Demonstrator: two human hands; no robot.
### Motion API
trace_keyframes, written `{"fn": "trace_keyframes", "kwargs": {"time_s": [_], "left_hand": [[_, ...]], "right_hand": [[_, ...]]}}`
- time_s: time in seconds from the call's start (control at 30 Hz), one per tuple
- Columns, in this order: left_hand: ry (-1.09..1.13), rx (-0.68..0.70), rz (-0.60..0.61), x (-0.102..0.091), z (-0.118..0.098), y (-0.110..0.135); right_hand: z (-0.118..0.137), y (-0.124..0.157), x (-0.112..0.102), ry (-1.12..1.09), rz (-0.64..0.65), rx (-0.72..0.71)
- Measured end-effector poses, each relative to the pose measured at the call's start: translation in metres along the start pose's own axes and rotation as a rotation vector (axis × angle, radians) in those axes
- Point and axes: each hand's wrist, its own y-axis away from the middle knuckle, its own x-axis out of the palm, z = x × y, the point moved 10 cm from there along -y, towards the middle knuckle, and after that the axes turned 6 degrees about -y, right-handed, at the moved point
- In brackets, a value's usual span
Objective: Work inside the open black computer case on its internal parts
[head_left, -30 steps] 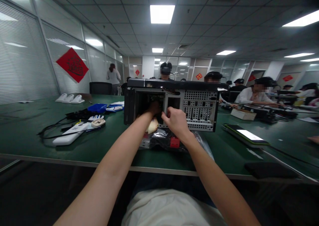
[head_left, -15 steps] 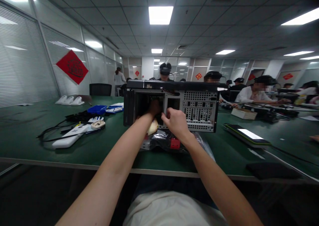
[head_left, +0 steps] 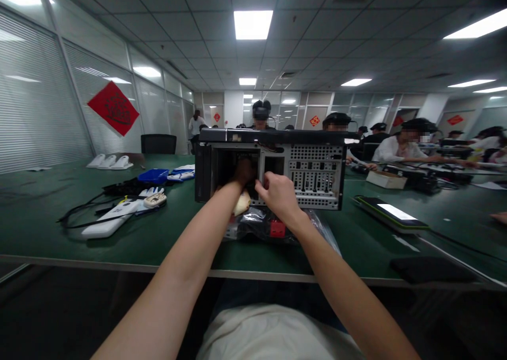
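Note:
A computer case [head_left: 312, 175] stands on the green table [head_left: 47, 212] with its rear panel toward me. My left hand [head_left: 243, 172] reaches into the dark opening at the case's left rear, and its fingers are hidden inside. My right hand [head_left: 279, 195] is curled against the metal strip beside that opening, fingers closed on the case's edge. Below the hands lies a clear plastic bag [head_left: 261, 223] with black cables and a red part [head_left: 277, 228]. A pale yellowish object [head_left: 241, 203] shows just under my left wrist.
At left lie a white power strip [head_left: 111, 220], black cables, white gloves [head_left: 150, 192] and a blue tray [head_left: 153, 176]. A lit phone [head_left: 390, 213] and a black pad [head_left: 431, 269] lie at right. Several people sit behind the case and at the right.
Both hands stay in the same spots at the case. The view has shifted slightly, and a person in the far background has walked further right.

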Motion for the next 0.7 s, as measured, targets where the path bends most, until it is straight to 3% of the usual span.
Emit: {"fn": "trace_keyframes", "kwargs": {"time_s": [0.4, 0.7], "left_hand": [[-0.102, 0.039, 0.014, -0.0008, -0.0098, 0.0043], [-0.072, 0.029, 0.021, 0.0036, -0.0046, -0.0006]], "right_hand": [[0.0005, 0.0007, 0.0003, -0.009, -0.005, -0.001], [0.0003, 0.0009, -0.0001, -0.008, -0.007, 0.002]]}}
